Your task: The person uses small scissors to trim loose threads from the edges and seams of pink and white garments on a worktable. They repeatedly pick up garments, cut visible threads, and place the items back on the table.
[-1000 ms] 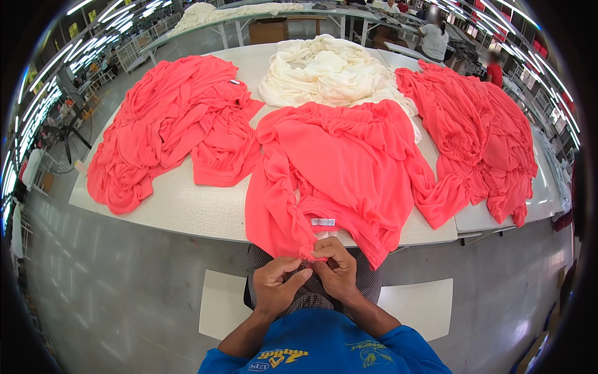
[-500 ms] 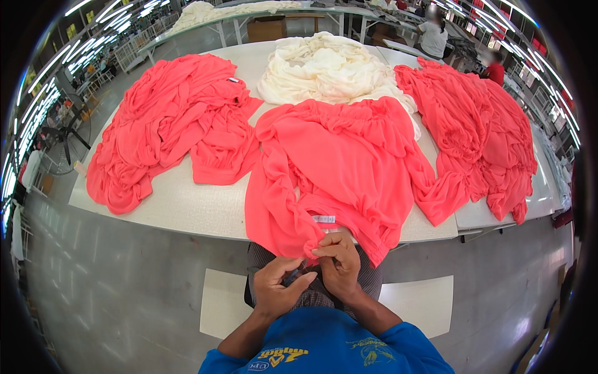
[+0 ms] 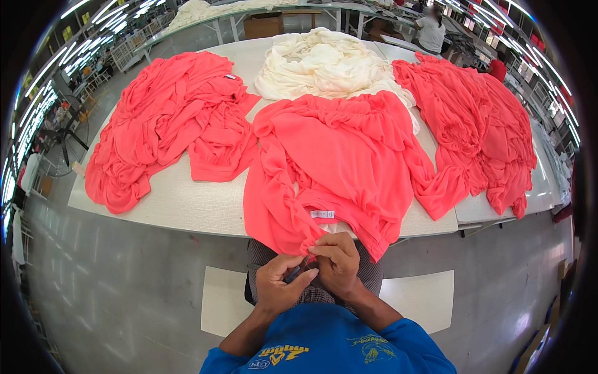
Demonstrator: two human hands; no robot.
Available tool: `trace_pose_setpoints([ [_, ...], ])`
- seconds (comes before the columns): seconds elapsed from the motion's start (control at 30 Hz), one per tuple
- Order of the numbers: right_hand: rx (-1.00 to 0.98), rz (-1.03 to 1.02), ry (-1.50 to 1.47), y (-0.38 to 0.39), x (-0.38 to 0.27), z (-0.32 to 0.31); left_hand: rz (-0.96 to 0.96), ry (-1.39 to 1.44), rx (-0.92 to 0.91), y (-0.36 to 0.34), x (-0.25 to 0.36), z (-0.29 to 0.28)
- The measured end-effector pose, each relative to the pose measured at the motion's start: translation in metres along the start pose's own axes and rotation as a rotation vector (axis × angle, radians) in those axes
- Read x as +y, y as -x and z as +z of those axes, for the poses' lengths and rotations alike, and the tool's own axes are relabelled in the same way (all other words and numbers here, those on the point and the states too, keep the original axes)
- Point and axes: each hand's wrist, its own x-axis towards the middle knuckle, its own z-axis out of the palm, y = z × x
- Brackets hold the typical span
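A coral-pink garment (image 3: 349, 162) with gathered edges hangs over the near edge of the table, in front of me. A white label (image 3: 322, 214) shows at its neckline. My right hand (image 3: 339, 265) pinches a bunched bit of the garment's hanging edge between thumb and fingers. Close beside it, my left hand (image 3: 278, 285) is closed round small dark thread snips (image 3: 293, 274), largely hidden by the fingers. The tips of the snips are near the pinched cloth, but whether they touch it I cannot tell.
Coral garments lie heaped at the left (image 3: 171, 124) and the right (image 3: 479, 128) of the white table (image 3: 168, 209). A cream fabric pile (image 3: 327, 62) sits at the back. A seated person (image 3: 431, 32) is beyond the table. A standing fan (image 3: 65, 128) is at far left.
Both hands stay at the garment's edge, with only small finger movements. The snips show a little more between the left fingers. The whole view has shifted slightly.
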Motion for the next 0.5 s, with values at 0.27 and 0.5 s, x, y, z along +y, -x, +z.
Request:
trace_pose_setpoints([
  [0.27,0.007,-0.085,0.052,-0.0046,-0.0002,-0.0016,-0.031,0.066,0.001,0.0004,0.0009,0.0007],
  [0.5,-0.001,-0.111,0.065,-0.0049,-0.0003,-0.0026,-0.038,0.075,0.008,0.0002,-0.002,0.0008],
])
